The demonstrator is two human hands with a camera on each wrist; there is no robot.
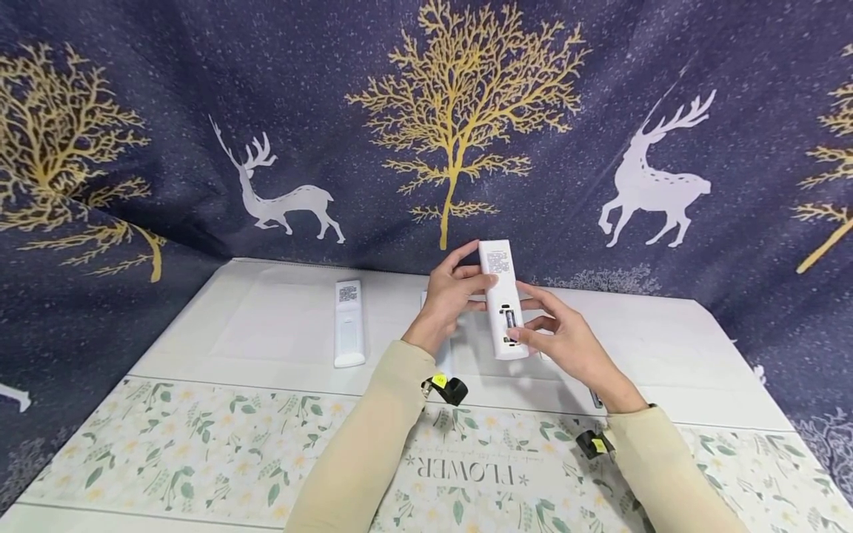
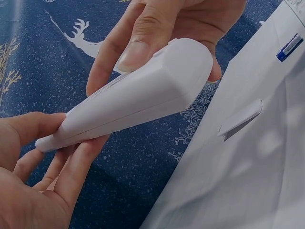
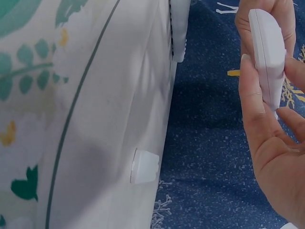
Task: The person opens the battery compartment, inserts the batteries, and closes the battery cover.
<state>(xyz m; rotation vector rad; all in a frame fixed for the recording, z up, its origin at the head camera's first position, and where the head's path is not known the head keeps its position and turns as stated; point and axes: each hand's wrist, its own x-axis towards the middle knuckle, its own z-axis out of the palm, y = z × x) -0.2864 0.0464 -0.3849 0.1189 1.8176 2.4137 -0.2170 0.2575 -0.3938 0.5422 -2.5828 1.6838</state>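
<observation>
A white remote control [image 1: 504, 292] is held up over the table, its back turned toward me and its battery compartment uncovered. Inside the compartment a battery [image 1: 511, 320] shows. My left hand [image 1: 449, 296] grips the remote's upper part, thumb on its back and fingers behind. My right hand [image 1: 566, 344] holds the lower part, its thumb at the battery's lower end. In the left wrist view, the remote's thick end points toward the right hand [image 2: 176, 28]. A small white battery cover [image 2: 242, 118] lies on the table; the right wrist view also shows this cover [image 3: 145, 167].
A second white remote [image 1: 349, 326] lies back up on the left of the table. Another pale, flat thing [image 1: 445, 360] is mostly hidden beneath my left hand. A loose blue-and-silver battery [image 2: 289, 47] lies on the table. Behind the table hangs a dark blue cloth [image 1: 400, 215].
</observation>
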